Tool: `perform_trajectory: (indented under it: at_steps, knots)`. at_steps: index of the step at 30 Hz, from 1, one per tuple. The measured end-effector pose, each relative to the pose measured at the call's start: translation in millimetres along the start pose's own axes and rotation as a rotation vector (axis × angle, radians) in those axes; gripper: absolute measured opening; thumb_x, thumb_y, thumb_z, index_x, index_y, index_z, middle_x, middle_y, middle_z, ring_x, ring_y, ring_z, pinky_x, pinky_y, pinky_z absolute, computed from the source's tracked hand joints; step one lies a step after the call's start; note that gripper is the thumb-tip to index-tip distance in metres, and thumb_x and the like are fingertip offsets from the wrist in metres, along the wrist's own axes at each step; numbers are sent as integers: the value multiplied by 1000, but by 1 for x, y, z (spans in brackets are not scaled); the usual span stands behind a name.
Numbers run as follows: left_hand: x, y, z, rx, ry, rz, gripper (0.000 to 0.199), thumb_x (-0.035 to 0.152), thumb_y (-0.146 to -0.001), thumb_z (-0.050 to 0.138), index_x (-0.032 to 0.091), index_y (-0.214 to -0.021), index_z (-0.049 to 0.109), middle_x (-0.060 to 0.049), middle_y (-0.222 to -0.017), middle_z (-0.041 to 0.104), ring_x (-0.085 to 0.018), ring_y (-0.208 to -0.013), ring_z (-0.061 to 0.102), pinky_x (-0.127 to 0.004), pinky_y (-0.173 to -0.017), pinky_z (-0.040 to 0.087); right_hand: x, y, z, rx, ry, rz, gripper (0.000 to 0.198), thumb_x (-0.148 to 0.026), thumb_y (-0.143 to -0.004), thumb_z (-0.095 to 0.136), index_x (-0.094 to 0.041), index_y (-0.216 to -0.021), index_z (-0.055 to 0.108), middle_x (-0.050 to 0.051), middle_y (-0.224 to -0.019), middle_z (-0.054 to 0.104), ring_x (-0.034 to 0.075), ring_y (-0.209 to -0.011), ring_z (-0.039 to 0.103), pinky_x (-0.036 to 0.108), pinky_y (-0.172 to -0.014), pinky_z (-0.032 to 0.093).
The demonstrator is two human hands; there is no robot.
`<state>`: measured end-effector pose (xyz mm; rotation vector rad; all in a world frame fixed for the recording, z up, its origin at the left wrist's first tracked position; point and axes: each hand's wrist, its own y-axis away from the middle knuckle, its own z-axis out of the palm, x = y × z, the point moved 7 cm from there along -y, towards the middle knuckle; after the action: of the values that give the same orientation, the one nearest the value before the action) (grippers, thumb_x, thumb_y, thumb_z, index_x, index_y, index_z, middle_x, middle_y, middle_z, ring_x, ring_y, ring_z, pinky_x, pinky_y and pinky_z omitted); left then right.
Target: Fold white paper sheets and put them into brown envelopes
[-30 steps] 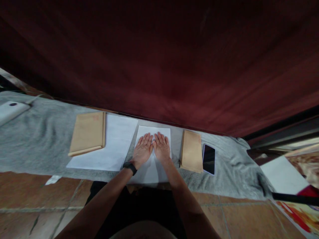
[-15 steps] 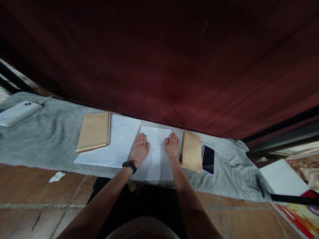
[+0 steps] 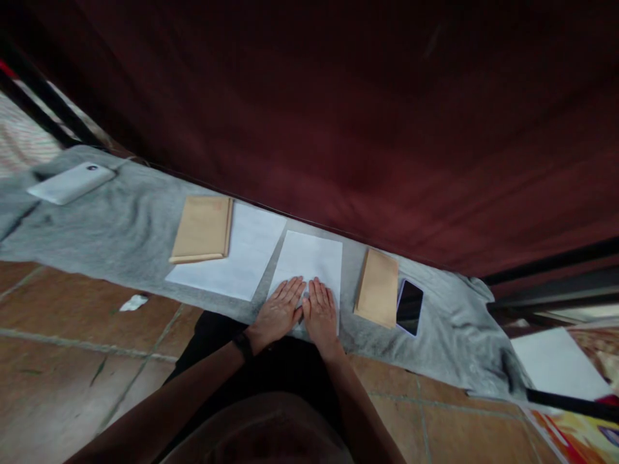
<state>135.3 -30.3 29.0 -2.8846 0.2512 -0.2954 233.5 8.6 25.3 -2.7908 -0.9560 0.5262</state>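
A white sheet of paper (image 3: 314, 254) lies on the grey cloth in front of me. My left hand (image 3: 279, 311) rests palm down on its near part, fingers stretched out, with a dark band on the wrist. Beside it, my right hand (image 3: 321, 316) also lies flat on the paper, fingers extended. The two hands nearly meet at the thumbs. Neither holds anything. The hands cover much of the sheet's near edge. To the left is a larger white sheet (image 3: 256, 258), partly under a stack of brown envelopes (image 3: 202, 227).
More brown envelopes (image 3: 378, 288) lie to the right, beside a dark-screened phone (image 3: 409, 308). A white device (image 3: 72, 183) with a cable sits at the far left on the grey cloth (image 3: 140, 225). A dark red panel (image 3: 309, 129) rises behind. A white scrap (image 3: 133, 303) is on the tiled floor.
Both hands have slid toward me and come together, from the sheet's two sides to its near part. The camera view has tilted and shifted slightly.
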Motion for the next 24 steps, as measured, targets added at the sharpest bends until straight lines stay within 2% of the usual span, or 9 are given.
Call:
perform_trajectory:
  at_steps: [5, 17, 21, 24]
  knots:
    - [-12, 7, -7, 30, 27, -32, 60, 41, -102, 42, 10, -153, 39, -16, -160, 38, -25, -152, 30, -46, -125, 26, 10, 8, -6, 21, 65, -9, 53, -32, -107, 36, -9, -154, 39, 18, -158, 41, 27, -148, 38, 50, -120, 31]
    - [-26, 26, -18, 32, 23, -78, 61, 42, -102, 40, 12, -155, 37, -15, -161, 36, -25, -152, 29, -46, -126, 26, 34, 33, -15, 81, 121, 23, 56, -36, -108, 31, -7, -156, 34, 21, -158, 40, 28, -147, 39, 51, -118, 33]
    - [-28, 28, -21, 31, 11, -63, 60, 42, -102, 44, 10, -153, 41, -17, -161, 37, -26, -152, 30, -46, -126, 24, 37, 38, -18, 95, 114, 40, 56, -37, -108, 31, -7, -155, 36, 21, -156, 44, 29, -146, 39, 51, -117, 35]
    - [-26, 32, -24, 8, 32, -18, 62, 48, -100, 49, 14, -152, 43, -16, -162, 36, -27, -153, 28, -49, -126, 20, 37, 40, -20, 103, 96, 61, 57, -37, -108, 31, -8, -156, 36, 21, -155, 45, 31, -145, 40, 54, -116, 35]
